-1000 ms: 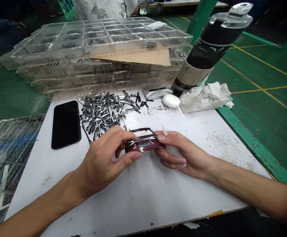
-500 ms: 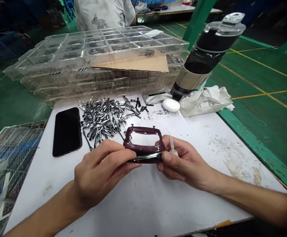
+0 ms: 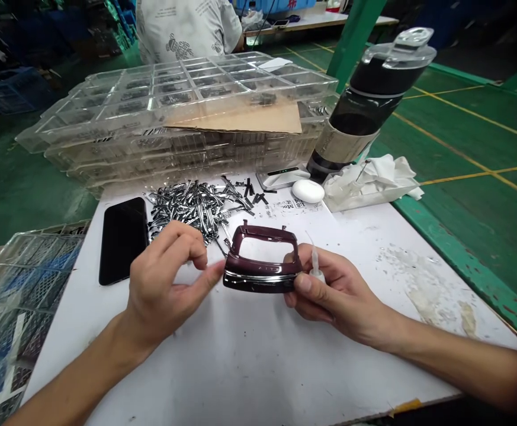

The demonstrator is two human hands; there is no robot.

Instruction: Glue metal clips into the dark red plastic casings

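The right hand [image 3: 336, 293] is gripping a maroon frame [image 3: 258, 279] by its right end, its fingers [image 3: 305, 284] pinching the chrome-edged lower bar, and is also holding a small syringe [image 3: 315, 266] upright. The left hand [image 3: 164, 290] is hovering open, its fingers [image 3: 180, 242] spread apart, with the thumb tip just beside the frame's left end. Just beyond the left fingers, a pile of chrome clips [image 3: 196, 207] is lying on the desk [image 3: 258, 367], and a phone [image 3: 122, 241] is resting to their left.
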